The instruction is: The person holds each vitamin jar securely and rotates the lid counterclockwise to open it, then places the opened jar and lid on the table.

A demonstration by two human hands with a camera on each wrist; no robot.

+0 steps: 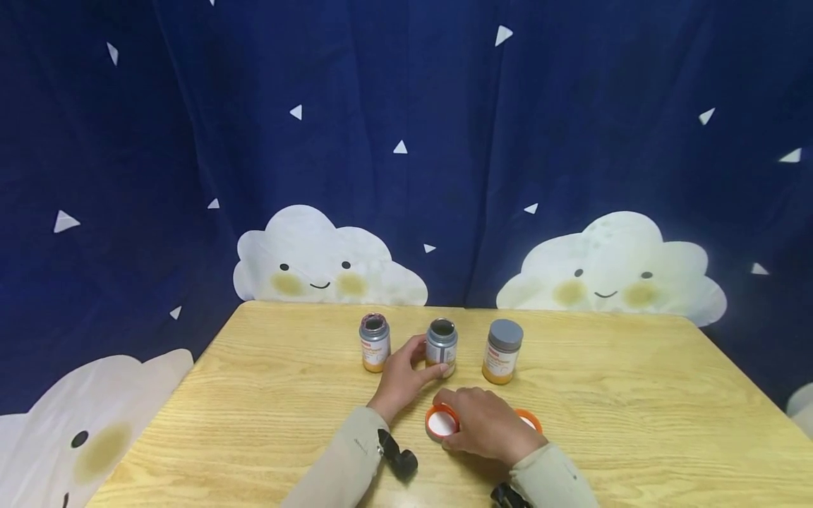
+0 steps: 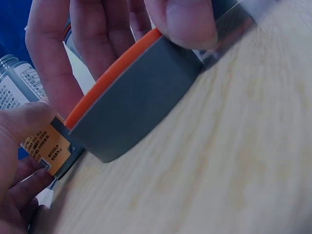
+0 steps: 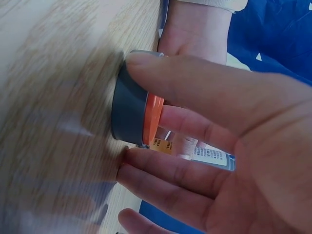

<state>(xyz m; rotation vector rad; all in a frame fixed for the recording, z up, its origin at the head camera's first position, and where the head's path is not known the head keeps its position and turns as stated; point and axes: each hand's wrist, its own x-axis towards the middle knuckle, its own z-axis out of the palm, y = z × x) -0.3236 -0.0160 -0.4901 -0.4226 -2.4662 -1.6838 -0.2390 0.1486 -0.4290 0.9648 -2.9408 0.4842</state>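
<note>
My left hand (image 1: 401,379) grips an uncapped grey and orange pill bottle (image 1: 442,346), which stands upright at the middle of the table. The thumb lies along its near side, low down. In front of it, my right hand (image 1: 485,423) pinches a grey bottle cap (image 1: 442,425) that sits upside down, its orange inner ring and white liner facing up. In the right wrist view the thumb presses the grey wall of the cap (image 3: 128,105) and the index finger reaches its orange rim. A second upturned cap (image 1: 529,419) lies partly hidden behind the right hand.
To the left stands another uncapped bottle (image 1: 375,344), with dark reddish marks round its mouth. A capped bottle (image 1: 503,354) of the same kind stands to the right. The wooden table (image 1: 635,402) ends at a blue curtain (image 1: 406,85) with clouds.
</note>
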